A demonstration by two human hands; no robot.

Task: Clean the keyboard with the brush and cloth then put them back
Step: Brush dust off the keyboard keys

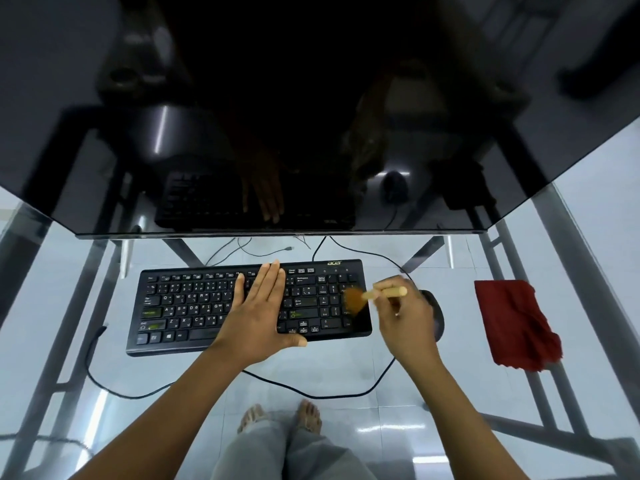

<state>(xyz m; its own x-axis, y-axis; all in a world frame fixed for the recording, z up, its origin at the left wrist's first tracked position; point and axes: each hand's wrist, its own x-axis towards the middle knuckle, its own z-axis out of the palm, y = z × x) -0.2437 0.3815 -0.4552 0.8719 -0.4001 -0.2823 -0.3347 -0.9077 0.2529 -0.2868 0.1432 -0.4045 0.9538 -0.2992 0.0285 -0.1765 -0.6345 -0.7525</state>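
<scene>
Bristles of a wooden brush (pixel 375 295), pinched in the right hand (pixel 405 317), sweep the black keyboard's (pixel 194 306) number pad. Left hand (pixel 258 310) lies flat, fingers straight, mid-keyboard. Red cloth (pixel 512 323) sits well apart on the glass desk (pixel 450 375).

The keyboard (pixel 194 317) carries the only writing that can be read. On its far rim, toward the right corner, stands the brand "acer" in pale lower-case letters. On its left half the white key legends read Q and W in the upper letter row, A, D, F and G in the row nearer, and Z, X and C nearest. Right of centre one key reads "Backspace" and one below it "Enter". The number-pad digits at its right end and the second script beside the letters are too small to read.
</scene>
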